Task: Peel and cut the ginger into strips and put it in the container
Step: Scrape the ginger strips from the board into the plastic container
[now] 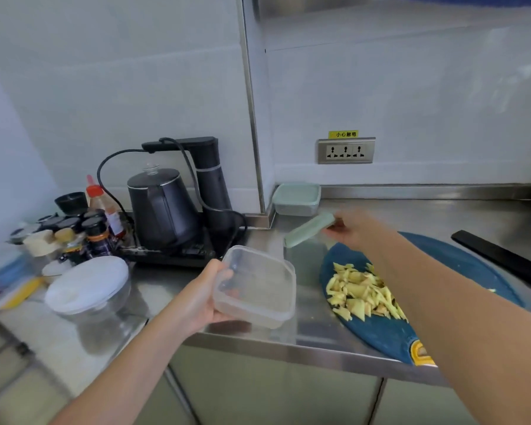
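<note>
A pile of yellow cut ginger pieces (362,291) lies on a dark blue cutting board (377,332) on the steel counter. My left hand (201,297) grips an empty clear plastic container (255,286) by its left wall, holding it tilted above the counter to the left of the board. My right hand (354,227) reaches over the board's far end and holds a pale green lid (308,230) by one edge, tilted above the counter. My right forearm hides part of the board and the ginger.
A second lidded container (296,199) stands against the back wall. A black kettle (161,207) on its base, sauce bottles (89,228) and a glass jar with a white lid (88,286) crowd the left. A black bar (503,259) lies at the right. Wall sockets (346,150) sit above.
</note>
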